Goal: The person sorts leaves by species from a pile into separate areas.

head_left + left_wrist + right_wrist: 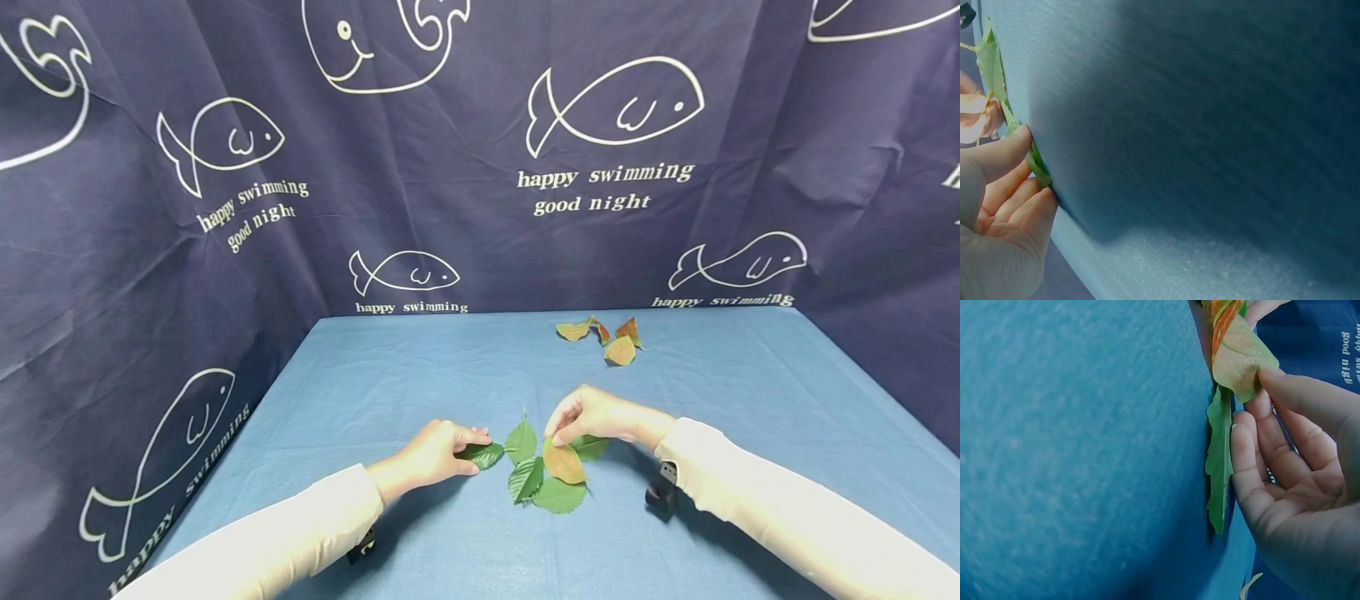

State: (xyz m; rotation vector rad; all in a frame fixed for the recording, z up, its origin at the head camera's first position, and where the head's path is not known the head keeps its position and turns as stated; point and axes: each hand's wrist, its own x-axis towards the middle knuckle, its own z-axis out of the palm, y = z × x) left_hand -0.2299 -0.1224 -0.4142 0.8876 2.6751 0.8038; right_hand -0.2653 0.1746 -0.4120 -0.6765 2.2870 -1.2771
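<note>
My left hand (438, 452) lies low at the cloth, with a dark green leaf (483, 456) held between thumb and fingers; in the left wrist view this leaf (1037, 165) is seen edge-on. Between thumb and fingertips, my right hand (600, 414) pinches the end of a yellow-orange leaf (564, 463). That leaf (1244, 359) tilts up from the cloth in the right wrist view. Around it several green leaves form a ring: one at the top (521, 442), a ribbed one (526, 480), a rounder one (560, 496), and one (590, 447) under my right hand.
Farther back on the blue cloth (420, 367) lies a loose group of yellow and reddish leaves (620, 351). A dark fabric curtain (487, 208) with white fish drawings encloses the back and sides. A black device (662, 492) hangs under the right wrist.
</note>
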